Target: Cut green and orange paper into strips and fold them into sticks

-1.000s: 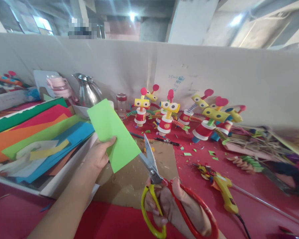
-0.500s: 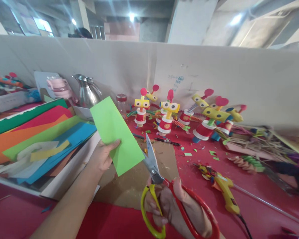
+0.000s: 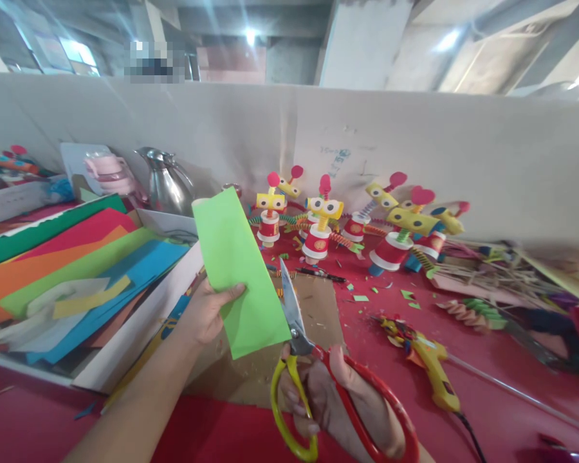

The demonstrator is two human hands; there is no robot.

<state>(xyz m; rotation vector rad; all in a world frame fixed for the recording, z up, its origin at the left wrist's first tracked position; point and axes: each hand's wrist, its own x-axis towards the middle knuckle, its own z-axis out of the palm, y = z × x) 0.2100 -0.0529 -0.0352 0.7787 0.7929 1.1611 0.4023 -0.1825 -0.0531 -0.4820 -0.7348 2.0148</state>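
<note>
Smooth, flat green paper (image 3: 241, 276), roughly rectangular, is clamped between the left hand's (image 3: 212, 312) thumb and fingers, over the brown board (image 3: 318, 308) on the red table (image 3: 381, 373). The right hand (image 3: 338, 399) is curled partly open through the yellow and red handles of the metal scissors (image 3: 296, 331), whose blades meet the paper's right edge. Right of them lies a yellow glue gun (image 3: 437, 376).

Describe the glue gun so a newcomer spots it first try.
On the red table, look right of the scissors. The glue gun lies there beside a long thin rod. Unlike the rod, it has a chunky yellow body and black cord.
</note>
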